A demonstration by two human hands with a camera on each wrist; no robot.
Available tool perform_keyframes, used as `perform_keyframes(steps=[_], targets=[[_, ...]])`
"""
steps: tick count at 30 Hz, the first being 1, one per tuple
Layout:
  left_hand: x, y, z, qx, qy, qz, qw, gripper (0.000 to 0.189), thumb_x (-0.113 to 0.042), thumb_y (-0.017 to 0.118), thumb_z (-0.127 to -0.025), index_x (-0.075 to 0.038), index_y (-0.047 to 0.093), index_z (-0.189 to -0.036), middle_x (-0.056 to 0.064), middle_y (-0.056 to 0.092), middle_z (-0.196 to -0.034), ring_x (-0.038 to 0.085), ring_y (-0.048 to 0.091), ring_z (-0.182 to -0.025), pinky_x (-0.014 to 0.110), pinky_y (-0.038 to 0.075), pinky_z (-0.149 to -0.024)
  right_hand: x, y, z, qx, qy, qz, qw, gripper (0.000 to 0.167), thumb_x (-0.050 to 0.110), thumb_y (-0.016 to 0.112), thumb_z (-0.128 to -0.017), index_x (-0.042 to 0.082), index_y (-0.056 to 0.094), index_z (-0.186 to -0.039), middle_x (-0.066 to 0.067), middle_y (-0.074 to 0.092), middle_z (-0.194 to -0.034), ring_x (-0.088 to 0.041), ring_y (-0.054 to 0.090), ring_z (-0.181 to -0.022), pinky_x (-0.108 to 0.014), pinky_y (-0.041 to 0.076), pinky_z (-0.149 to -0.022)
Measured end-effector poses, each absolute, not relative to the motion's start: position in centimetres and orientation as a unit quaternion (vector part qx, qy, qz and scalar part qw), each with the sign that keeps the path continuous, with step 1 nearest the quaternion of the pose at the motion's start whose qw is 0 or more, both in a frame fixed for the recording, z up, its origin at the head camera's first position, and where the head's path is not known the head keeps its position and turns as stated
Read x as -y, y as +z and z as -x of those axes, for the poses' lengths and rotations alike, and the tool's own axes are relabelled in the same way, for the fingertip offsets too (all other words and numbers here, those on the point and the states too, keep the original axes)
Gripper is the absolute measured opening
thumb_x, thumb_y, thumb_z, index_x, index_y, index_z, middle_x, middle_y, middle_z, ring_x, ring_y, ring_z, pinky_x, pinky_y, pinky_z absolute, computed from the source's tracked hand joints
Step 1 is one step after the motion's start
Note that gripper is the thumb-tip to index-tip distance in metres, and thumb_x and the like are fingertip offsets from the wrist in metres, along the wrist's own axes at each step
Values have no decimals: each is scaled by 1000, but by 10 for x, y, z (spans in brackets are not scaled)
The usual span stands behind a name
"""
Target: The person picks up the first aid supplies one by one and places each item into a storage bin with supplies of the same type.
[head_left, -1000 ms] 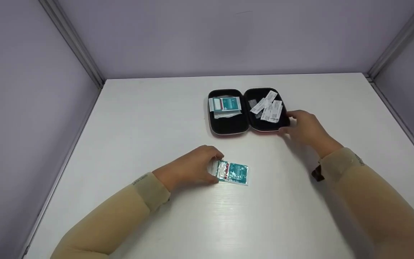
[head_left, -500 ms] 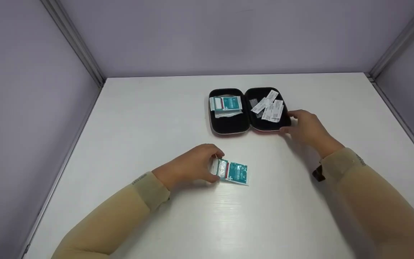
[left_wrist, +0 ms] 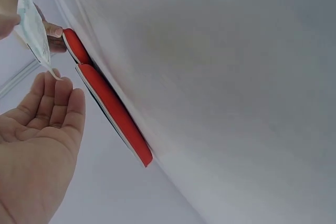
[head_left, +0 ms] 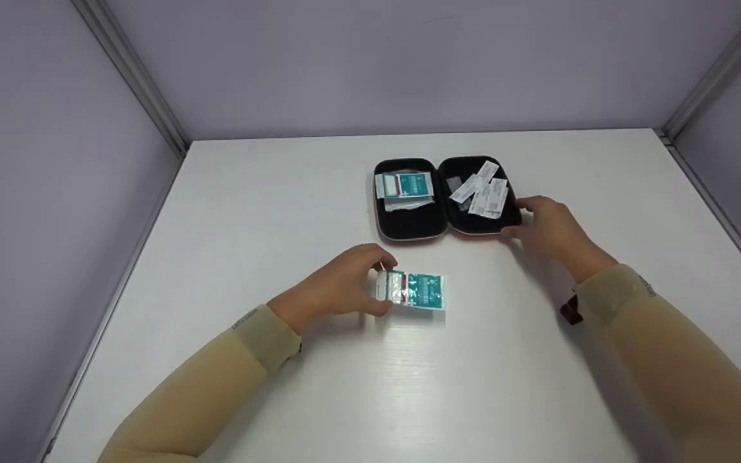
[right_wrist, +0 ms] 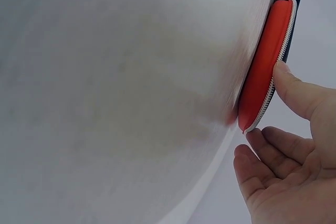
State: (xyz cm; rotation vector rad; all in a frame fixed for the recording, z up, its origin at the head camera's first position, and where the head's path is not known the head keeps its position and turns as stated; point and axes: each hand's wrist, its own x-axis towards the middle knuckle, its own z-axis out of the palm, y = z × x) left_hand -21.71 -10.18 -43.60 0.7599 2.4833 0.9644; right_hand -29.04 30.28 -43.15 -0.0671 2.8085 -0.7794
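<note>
My left hand (head_left: 341, 283) pinches a flat teal-and-white sachet (head_left: 424, 290) by its left end, thumb at the near edge and fingers at the far edge. A shadow shows under the sachet, which is lifted off the table. In the left wrist view the sachet (left_wrist: 34, 30) is tilted between thumb and fingertips. My right hand (head_left: 554, 231) holds the right corner of an unfolded zip case (head_left: 412, 226), black inside. From the right wrist, the case (right_wrist: 262, 66) shows a red shell and white zipper, thumb on its edge and fingertips at its corner.
In the case's left half lies another teal-and-white sachet (head_left: 415, 184) over clear plastic packaging. Several white paper strips (head_left: 489, 196) lie in the right half. The white table (head_left: 267, 212) meets pale panel walls (head_left: 345, 71) at the back and sides.
My left hand has raised the sachet off the table and moved it slightly away from me, towards the case. The right hand stays at the case's corner.
</note>
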Motion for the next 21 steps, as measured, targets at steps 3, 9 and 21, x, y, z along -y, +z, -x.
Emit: perform_keyframes(steps=[3,9,21], targets=[[103,-434,222,-877,352,-282,164,66,-24,94,-89,-8,68,-147,1,68,-142,23,62,-133,43,53,-124,-304,-431,290,-957,-267,23,111,72,25,80,-107,-6,50,-164,-33,48,-172,-54,35,-166,-70,28,-139],[103,-427,232,-870,369,-298,133,63,-22,95,-89,-9,71,-145,0,67,-142,21,62,-132,42,54,-123,-303,-431,290,-956,-271,15,114,72,25,80,-106,-5,50,-165,-32,47,-173,-54,34,-167,-70,27,-139],[100,-415,250,-873,379,-290,102,61,-21,94,-89,-8,71,-145,2,64,-143,22,61,-132,40,56,-121,-303,-430,288,-955,-273,14,115,74,26,81,-106,-5,50,-165,-32,46,-174,-53,33,-168,-69,27,-139]])
